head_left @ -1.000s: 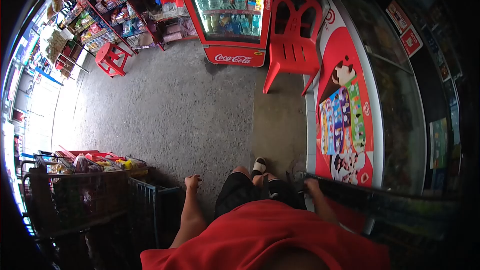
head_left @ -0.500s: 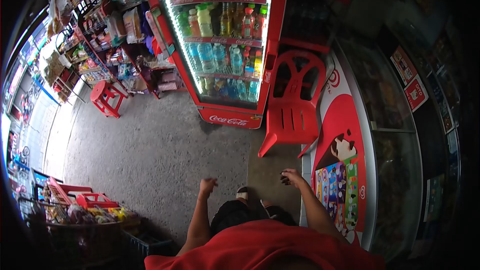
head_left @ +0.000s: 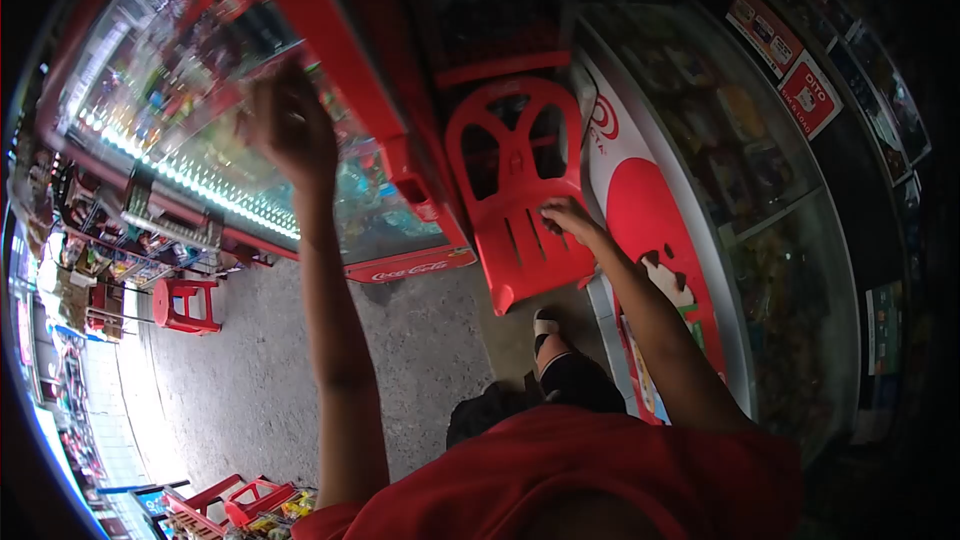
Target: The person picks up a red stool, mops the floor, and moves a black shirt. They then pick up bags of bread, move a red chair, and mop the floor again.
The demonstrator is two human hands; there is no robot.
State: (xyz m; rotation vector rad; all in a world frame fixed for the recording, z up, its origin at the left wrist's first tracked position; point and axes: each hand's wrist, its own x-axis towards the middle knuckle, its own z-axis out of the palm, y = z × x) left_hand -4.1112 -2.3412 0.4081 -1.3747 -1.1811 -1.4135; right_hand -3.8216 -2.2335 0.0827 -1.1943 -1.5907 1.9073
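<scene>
My left hand (head_left: 290, 125) is raised at the upper left, in front of the glass door of a red drinks fridge (head_left: 410, 265). Motion blurs its fingers, so their shape and any hold are unclear. Lower and to the right, my right hand (head_left: 568, 218) is over the seat of a red plastic chair (head_left: 520, 140). Its fingers are curled, and whatever they may hold is too small and dark to make out. Blurred bottles show behind the lit glass.
Right of the chair stands an ice cream freezer (head_left: 640, 190) with a glass top. A red stool (head_left: 187, 306) is on the concrete floor (head_left: 400, 350) at the left, near stocked shelves. Red plastic furniture and packets sit at the bottom left.
My left hand has risen from waist level to the fridge front. My right hand has moved up and over the chair seat. The view has turned, and the fridge and chair appear closer.
</scene>
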